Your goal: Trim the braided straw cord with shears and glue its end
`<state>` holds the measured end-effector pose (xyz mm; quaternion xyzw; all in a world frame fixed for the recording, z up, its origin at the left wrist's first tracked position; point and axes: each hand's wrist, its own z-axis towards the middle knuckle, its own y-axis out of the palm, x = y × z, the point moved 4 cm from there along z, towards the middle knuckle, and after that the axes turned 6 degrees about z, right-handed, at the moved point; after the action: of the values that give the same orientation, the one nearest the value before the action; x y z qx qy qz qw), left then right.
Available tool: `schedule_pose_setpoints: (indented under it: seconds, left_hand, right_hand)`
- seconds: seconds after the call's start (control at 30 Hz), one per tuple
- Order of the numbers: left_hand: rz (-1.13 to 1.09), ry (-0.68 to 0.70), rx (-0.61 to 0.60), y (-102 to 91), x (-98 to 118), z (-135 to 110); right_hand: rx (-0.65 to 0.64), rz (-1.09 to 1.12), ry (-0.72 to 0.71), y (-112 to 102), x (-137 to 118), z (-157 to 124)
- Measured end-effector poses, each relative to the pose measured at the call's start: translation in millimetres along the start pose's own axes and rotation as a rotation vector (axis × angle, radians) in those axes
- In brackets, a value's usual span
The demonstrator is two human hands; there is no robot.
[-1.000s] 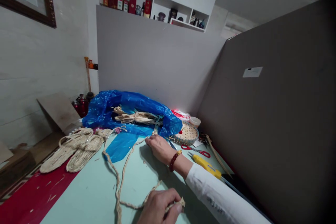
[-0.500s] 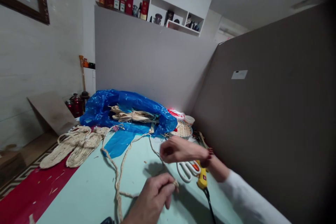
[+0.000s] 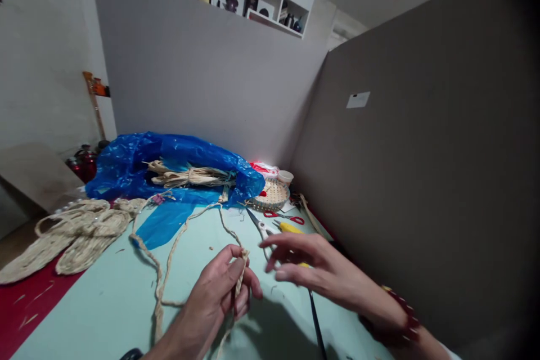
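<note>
Two bare hands over the pale green tabletop (image 3: pixel 113 304): left hand (image 3: pixel 219 287) pinches a braided straw cord (image 3: pixel 239 281) between thumb and fingers, a thinner strand running from its upper end toward the blue plastic bag (image 3: pixel 126 163). Right hand (image 3: pixel 323 267) is just beside it, fingers spread, nothing held, partly covering white-handled scissors (image 3: pixel 262 228) and a yellow tool (image 3: pixel 290 228). Straw bundle (image 3: pixel 189 176) sits in the bag's mouth, woven straw sandals (image 3: pixel 90 239) at far left, round woven basket (image 3: pixel 274 196) right of bag.
</note>
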<state>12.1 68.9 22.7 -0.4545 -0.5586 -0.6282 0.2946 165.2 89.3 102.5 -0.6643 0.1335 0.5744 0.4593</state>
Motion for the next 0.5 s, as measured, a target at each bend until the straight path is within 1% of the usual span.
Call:
schedule_pose_setpoints:
  seconds: [0.07,0.1,0.17,0.23,0.3,0.37,0.43,0.5]
  left_hand:
    - [-0.005,-0.022,-0.013,1.9,-3.2,-0.9]
    - [-0.003,-0.031,-0.017,2.0,-5.0,-0.7]
    - [0.007,-0.053,-0.023,1.3,-8.3,0.1]
    - [0.017,-0.083,-0.024,0.7,-10.2,0.8]
    - [0.025,-0.118,-0.018,1.1,-10.8,1.1]
    - [0.031,-0.164,-0.016,2.2,-11.4,1.0]
    - [0.059,-0.203,-0.026,2.6,-13.1,1.3]
    - [0.136,-0.215,-0.035,0.8,-15.3,2.2]
  right_hand:
    - [0.002,0.048,-0.061,13.3,3.9,23.0]
    - [0.002,0.098,-0.089,18.7,7.0,30.2]
    - [0.055,0.136,-0.136,23.8,14.8,37.1]
    - [0.073,0.103,-0.159,25.3,23.5,37.8]
    - [0.048,0.069,-0.156,24.8,31.9,37.1]
    - [0.024,0.094,-0.126,21.8,39.7,37.1]
    - [0.055,0.143,-0.091,14.7,46.1,37.6]
    - [0.129,0.185,-0.076,4.2,50.7,37.6]
